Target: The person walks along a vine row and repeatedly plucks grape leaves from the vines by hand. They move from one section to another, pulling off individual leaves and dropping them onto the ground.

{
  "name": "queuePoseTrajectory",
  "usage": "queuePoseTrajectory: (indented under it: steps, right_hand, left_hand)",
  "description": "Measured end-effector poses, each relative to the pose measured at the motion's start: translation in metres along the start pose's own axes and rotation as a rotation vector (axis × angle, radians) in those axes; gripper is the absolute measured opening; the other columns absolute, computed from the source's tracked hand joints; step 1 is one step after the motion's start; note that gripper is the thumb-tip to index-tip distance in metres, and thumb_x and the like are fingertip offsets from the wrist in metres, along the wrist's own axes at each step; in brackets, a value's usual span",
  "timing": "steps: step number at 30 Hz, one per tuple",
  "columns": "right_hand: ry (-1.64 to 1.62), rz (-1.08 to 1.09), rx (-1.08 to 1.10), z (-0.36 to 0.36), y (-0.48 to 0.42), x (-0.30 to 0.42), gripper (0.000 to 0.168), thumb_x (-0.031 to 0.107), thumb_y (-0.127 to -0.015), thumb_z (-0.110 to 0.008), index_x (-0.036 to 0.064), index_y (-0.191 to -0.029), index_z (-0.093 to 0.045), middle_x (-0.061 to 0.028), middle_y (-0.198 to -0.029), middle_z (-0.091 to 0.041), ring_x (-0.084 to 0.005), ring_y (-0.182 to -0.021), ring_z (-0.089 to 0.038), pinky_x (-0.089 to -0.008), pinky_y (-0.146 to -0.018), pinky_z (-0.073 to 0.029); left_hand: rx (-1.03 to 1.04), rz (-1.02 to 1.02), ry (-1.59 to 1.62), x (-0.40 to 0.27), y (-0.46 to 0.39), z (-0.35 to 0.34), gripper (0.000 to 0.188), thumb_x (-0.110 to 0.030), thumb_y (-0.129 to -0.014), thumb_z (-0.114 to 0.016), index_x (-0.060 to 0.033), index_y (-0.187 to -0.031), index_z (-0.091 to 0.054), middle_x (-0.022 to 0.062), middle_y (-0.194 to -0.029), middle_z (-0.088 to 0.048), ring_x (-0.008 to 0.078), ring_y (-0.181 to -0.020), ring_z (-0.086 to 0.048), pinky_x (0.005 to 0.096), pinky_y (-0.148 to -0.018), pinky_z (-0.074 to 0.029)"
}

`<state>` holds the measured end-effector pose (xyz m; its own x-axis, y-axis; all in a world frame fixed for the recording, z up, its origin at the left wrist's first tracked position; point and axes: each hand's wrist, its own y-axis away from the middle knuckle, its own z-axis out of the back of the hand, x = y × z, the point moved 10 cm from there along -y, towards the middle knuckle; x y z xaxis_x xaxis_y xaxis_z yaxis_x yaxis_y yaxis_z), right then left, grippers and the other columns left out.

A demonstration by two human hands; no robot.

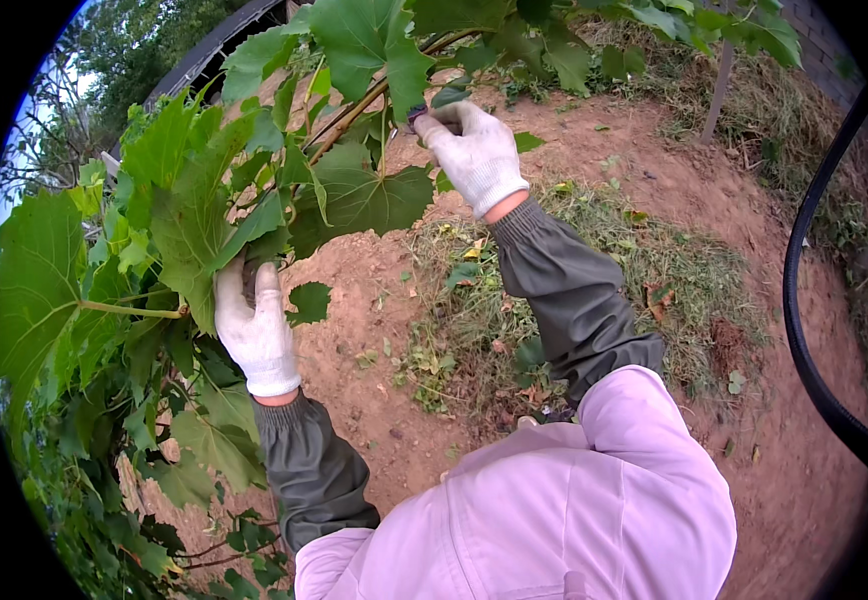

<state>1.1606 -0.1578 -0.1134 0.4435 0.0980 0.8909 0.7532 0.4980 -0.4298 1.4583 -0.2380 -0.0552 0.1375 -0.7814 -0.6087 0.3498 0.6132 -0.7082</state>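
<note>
A white knit glove covers my left hand (255, 330), which reaches up under broad grapevine leaves (194, 217); its fingertips are partly hidden by them, so any hold is unclear. My right hand (473, 154), gloved alike, is raised beside the woody vine cane (359, 105). Between its thumb and fingers is a small dark object (416, 114), with a bit of metal near it; its kind cannot be told. A lobed leaf (366, 196) hangs between the two hands.
Dry cut grass (629, 262) lies on the reddish soil (374, 300). Dense vine foliage fills the left side. A wooden stake (719, 94) stands at the upper right, near a wall (824, 45). A black cable or strap (798, 277) curves along the right edge.
</note>
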Motion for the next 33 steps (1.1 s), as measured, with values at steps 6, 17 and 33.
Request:
queuePoseTrajectory:
  steps: [6,17,33]
  right_hand:
    - [0.365,-0.038,-0.017,-0.003,-0.063,-0.001,0.049,0.048,-0.081,-0.047,0.003,-0.090,-0.064,-0.0199,-0.084,-0.063,-0.0331,-0.085,-0.060,-0.0399,-0.078,-0.046]
    - [0.091,0.673,0.184,-0.038,0.070,0.071,0.037,0.039,-0.084,-0.054,0.006,-0.069,-0.060,-0.0080,-0.062,-0.056,-0.0260,-0.057,-0.057,-0.0344,-0.053,-0.045]
    - [-0.250,0.025,-0.165,-0.072,-0.049,-0.041,0.019,0.013,-0.069,-0.061,-0.003,-0.078,-0.059,-0.0186,-0.067,-0.059,-0.0308,-0.064,-0.058,-0.0352,-0.062,-0.045]
  left_hand:
    - [-0.002,0.004,0.007,0.003,-0.003,0.000,0.030,-0.002,-0.084,-0.052,0.0067,-0.113,-0.049,0.0091,-0.102,-0.055,0.0139,-0.088,-0.053,0.0252,-0.078,-0.043]
    - [0.000,0.085,0.112,0.021,0.000,0.001,0.033,-0.004,-0.085,-0.052,0.0076,-0.116,-0.047,0.0092,-0.102,-0.056,0.0141,-0.089,-0.054,0.0251,-0.077,-0.043]
    - [0.095,0.045,0.207,0.017,0.002,-0.012,0.039,-0.011,-0.086,-0.054,0.0038,-0.120,-0.044,0.0103,-0.108,-0.052,0.0158,-0.094,-0.050,0.0273,-0.084,-0.040]
